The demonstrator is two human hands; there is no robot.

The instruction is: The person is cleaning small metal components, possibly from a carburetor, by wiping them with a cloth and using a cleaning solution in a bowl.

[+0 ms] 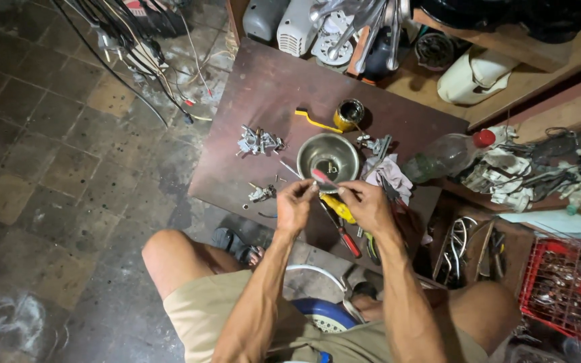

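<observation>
Head view, person: seated low, two bare knees spread wide, khaki shorts, a blue-and-white round stool (326, 314) between the legs.
Left hand (294, 205): fingers pinched together on one end of a small part, too small to tell what it is.
Right hand (368, 205): fingers closed on the other side of the same small part; a slim brush with a red tip (322, 179) sticks up between the two hands, and it cannot be told which hand grips it.
Place of the held part: in the air above the near edge of the bench (237, 175), just in front of the bowl.
Screwdrivers: two under the hands, one with a yellow handle (338, 208), one with a red handle (350, 243).
Bench: one dark brown board, flat, dull and stained.
Bowl (328, 156): one, round, shiny steel, a little liquid in it.
Metal assemblies: two grey cast pieces, a larger one (259, 141) left of the bowl, a smaller one (261, 193) nearer.
Rag (387, 173): one, crumpled, pale cloth, right of the bowl.
Can (349, 114): one, small, yellow, round, open, behind the bowl.
Yellow-handled brush (316, 121): one, beside the can.
Plastic bottle (446, 156): one, clear, red cap, lying on its side.
</observation>
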